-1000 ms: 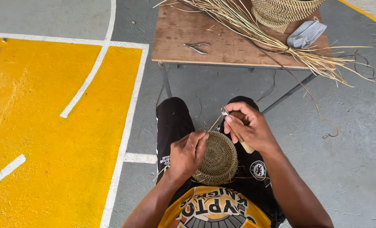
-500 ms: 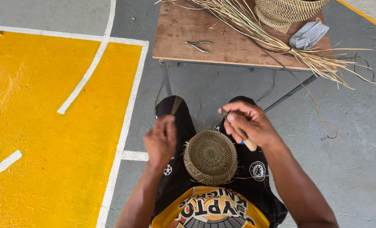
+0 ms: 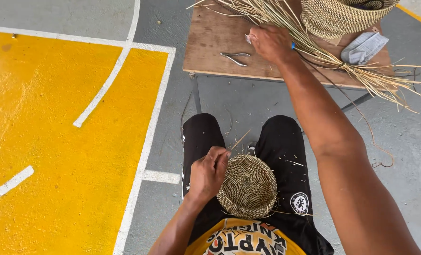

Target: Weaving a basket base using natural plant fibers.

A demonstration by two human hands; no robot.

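A small round woven basket (image 3: pixel 248 185) rests on my lap against black shorts. My left hand (image 3: pixel 208 172) grips its left rim and holds it steady. My right arm stretches forward over the low wooden table (image 3: pixel 210 45). My right hand (image 3: pixel 269 43) is closed on a small tool with a blue handle and rests on the bundle of straw fibres (image 3: pixel 314 42) lying across the table. A loose fibre sticks up from the basket's top edge.
A large woven basket (image 3: pixel 340 16) stands at the table's far right, beside a folded grey cloth (image 3: pixel 364 47). Metal pliers (image 3: pixel 235 57) lie on the table's left half. The floor to the left is painted yellow with white lines.
My right hand has left my lap and reached forward to the straw bundle on the table. My left hand has come back down onto the small basket's rim.
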